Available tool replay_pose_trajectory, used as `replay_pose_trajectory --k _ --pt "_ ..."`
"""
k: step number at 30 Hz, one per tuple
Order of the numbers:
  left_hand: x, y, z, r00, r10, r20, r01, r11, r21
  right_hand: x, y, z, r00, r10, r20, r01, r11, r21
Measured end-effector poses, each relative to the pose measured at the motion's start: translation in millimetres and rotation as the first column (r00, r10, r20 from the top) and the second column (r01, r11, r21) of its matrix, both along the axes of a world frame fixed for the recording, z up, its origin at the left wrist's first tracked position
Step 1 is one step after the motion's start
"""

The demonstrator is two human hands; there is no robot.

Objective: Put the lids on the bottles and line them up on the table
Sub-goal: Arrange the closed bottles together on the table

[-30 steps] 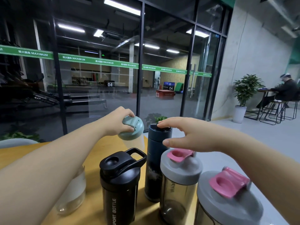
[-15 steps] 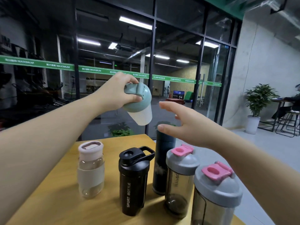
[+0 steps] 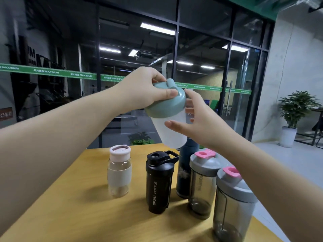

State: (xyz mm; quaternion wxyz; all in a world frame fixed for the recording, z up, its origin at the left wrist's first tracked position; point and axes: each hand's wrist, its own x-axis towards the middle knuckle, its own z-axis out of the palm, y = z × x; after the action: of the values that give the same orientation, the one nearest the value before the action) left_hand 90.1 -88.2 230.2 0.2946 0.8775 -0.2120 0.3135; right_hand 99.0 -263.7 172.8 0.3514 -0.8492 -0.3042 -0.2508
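Observation:
I hold a frosted shaker bottle [image 3: 168, 135] tilted in the air above the table. My left hand [image 3: 143, 89] grips its sage-green lid [image 3: 167, 105] from above. My right hand [image 3: 206, 123] closes on the bottle's body, thumb across the front and fingers on the far side. Standing on the yellow table [image 3: 70, 215] with lids on are a clear bottle with a pale pink lid [image 3: 119, 172], a black sport bottle [image 3: 159, 182], a dark blue flask [image 3: 182, 179] and two smoky shakers with grey-and-pink lids [image 3: 202, 182] [image 3: 232, 203].
A glass wall with a green stripe [image 3: 83, 75] stands just beyond the table's far edge. The table's right edge runs close beside the nearest shaker. A potted plant [image 3: 295, 109] stands on the floor far right.
My left hand has lifted the frosted bottle higher off the table. My right hand left the dark blue flask, rose and reached the bottle's body. The view tilted up.

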Motion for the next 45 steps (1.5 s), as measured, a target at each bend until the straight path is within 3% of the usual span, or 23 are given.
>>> replay_pose_trajectory --k 5,12,16,20,29,33,36,38,42,45 --pt "-18 -16 -23 0.995 0.087 -0.055 -0.083 0.993 0.08 -14 2 -21 0.997 -0.053 -0.047 0.054 0.999 0.002" --pt "-26 -34 -51 0.983 0.185 -0.011 -0.182 0.973 0.145 -20 5 -59 0.995 -0.089 -0.052 0.093 0.993 0.068" --pt "-35 -30 -68 0.997 0.029 -0.073 -0.024 0.997 0.075 -30 -14 -71 0.994 -0.022 -0.111 0.035 0.992 0.119" --pt "-39 -27 -92 0.969 -0.112 -0.219 0.128 0.99 0.063 -33 -34 -92 0.984 -0.077 -0.16 0.078 0.997 -0.004" --pt "-33 -27 -142 0.892 -0.2 -0.405 0.226 0.974 0.017 -32 -46 -139 0.965 -0.043 -0.261 0.039 0.999 -0.017" --pt "-28 -14 -151 0.903 -0.219 -0.371 0.248 0.968 0.033 -33 -49 -152 0.957 -0.048 -0.287 0.045 0.999 -0.019" --pt "-24 -4 -155 0.915 -0.227 -0.332 0.229 0.973 -0.033 -35 -50 -158 0.954 -0.069 -0.292 0.062 0.997 -0.035" --pt "-23 -5 -162 0.883 -0.272 -0.383 0.256 0.962 -0.092 -38 -50 -159 0.955 -0.076 -0.286 0.069 0.997 -0.035" --pt "-19 -18 -182 0.882 -0.275 -0.384 0.321 0.945 0.061 -41 -51 -163 0.954 -0.062 -0.292 0.071 0.997 0.019" --pt "-16 -21 -182 0.883 -0.292 -0.368 0.323 0.946 0.025 -41 -55 -167 0.952 -0.06 -0.299 0.069 0.997 0.022"
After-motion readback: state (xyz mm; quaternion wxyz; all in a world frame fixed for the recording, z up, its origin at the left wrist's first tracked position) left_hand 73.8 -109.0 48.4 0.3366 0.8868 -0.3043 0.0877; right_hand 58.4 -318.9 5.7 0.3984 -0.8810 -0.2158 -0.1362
